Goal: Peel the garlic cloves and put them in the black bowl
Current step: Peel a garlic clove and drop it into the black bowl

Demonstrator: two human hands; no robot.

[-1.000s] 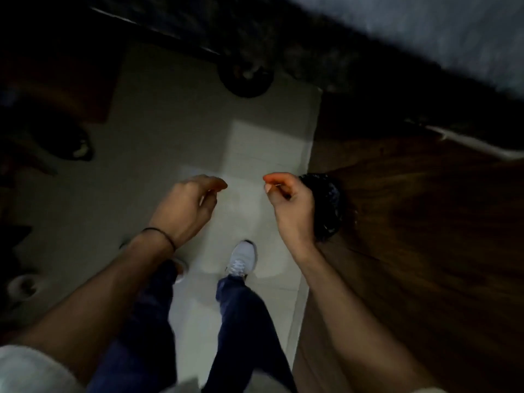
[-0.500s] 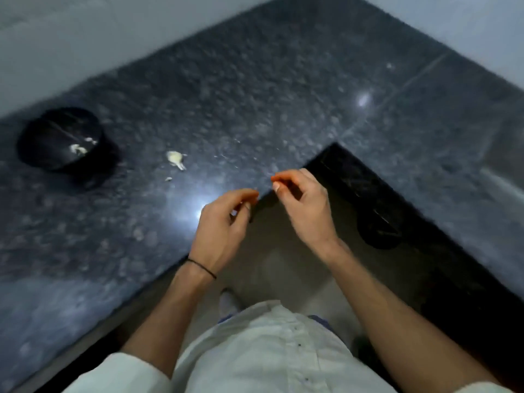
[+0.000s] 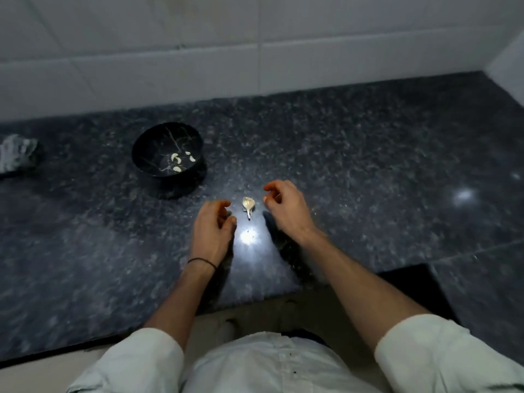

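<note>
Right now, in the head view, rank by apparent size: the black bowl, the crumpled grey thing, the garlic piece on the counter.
1. black bowl
2. crumpled grey thing, cropped at the frame edge, so its full size is unsure
3. garlic piece

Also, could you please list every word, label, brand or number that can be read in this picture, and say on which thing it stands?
None: no text can be read anywhere in this view.
The black bowl shows only pale veins, no lettering.
The wall tiles, the dark stone counter, the white shirt and the crumpled cloth bear no visible print.
</note>
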